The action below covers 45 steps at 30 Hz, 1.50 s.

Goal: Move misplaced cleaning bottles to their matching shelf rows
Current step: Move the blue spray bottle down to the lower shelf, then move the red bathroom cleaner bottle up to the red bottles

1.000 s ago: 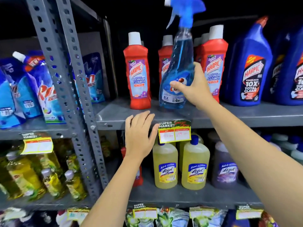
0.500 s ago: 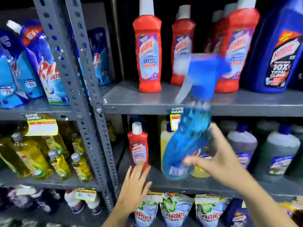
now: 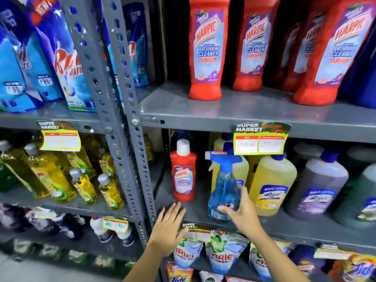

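- My right hand (image 3: 241, 208) is wrapped around the lower body of a blue spray bottle (image 3: 223, 188), thumb in front, fingers behind it.
- The spray bottle stands upright near the front of the middle shelf (image 3: 284, 226), its base on or just above the surface; I cannot tell which. Its blue trigger head points left.
- Just behind the spray bottle are yellow Lizol bottles (image 3: 272, 186); further right stand grey-purple Lizol bottles (image 3: 317, 186).
- To the left of the spray bottle, apart from it, a small red Harpic bottle (image 3: 183, 171) with a white cap stands alone on the same shelf.
- My left hand (image 3: 167, 228) is spread flat and wide, holding nothing, fingertips at the shelf's front edge just below the small red bottle.
- On the upper shelf (image 3: 223, 112) stands a row of large red Harpic bathroom cleaner bottles (image 3: 206, 49).
- A yellow price tag (image 3: 260, 139) hangs from the upper shelf's edge, covering the spray bottle's top right.
- Below my hands sit Ariel detergent pouches (image 3: 223, 255).
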Each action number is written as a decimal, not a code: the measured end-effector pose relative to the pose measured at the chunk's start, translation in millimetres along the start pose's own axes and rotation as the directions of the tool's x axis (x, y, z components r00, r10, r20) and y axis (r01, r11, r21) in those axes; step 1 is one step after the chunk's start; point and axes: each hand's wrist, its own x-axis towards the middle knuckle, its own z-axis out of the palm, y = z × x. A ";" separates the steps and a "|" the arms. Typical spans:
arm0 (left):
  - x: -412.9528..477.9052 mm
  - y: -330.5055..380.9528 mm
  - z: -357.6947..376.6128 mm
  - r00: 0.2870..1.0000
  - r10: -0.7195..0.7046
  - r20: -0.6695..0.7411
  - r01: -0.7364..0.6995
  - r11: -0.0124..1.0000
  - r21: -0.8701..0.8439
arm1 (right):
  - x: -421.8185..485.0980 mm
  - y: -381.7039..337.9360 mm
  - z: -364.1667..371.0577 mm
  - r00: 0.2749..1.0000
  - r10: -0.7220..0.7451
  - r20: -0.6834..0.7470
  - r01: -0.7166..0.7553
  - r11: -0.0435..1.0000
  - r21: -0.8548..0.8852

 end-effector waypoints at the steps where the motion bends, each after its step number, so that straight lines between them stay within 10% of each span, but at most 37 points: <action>1: -0.9 0.3 0.4 1.000 0.000 -0.004 0.000 1.000 0.004 | 0.2 3.3 1.3 1.000 0.000 -0.012 0.000 1.000 0.010; 15: -3.8 -1.8 -3.4 0.999 0.020 0.027 -0.020 1.000 0.008 | -6.0 21.3 7.4 0.994 -0.039 -0.106 0.031 0.996 -0.081; 20: -4.0 1.4 -7.0 0.998 0.004 0.059 -0.005 1.000 0.019 | -35.1 -9.8 6.8 0.898 -0.122 -0.423 0.112 0.992 -0.049; 23: -3.3 1.2 -4.2 1.000 0.011 0.024 -0.012 1.000 0.026 | -34.7 -45.2 20.1 0.917 -0.298 -0.265 0.308 0.951 -0.006; 27: -3.6 1.0 -3.0 0.998 -0.004 0.060 0.003 1.000 0.024 | -0.3 -80.9 60.4 0.978 -0.176 0.110 0.176 0.984 0.008; 34: -0.5 1.5 0.9 0.994 -0.028 0.107 0.024 0.999 0.039 | 55.7 -83.7 113.0 0.983 0.185 -0.022 -0.184 0.982 0.038; 45: 0.8 3.7 -8.5 0.995 0.007 0.101 -0.020 0.992 0.123 | 61.8 -62.4 116.5 0.995 0.096 -0.023 -0.095 0.995 0.018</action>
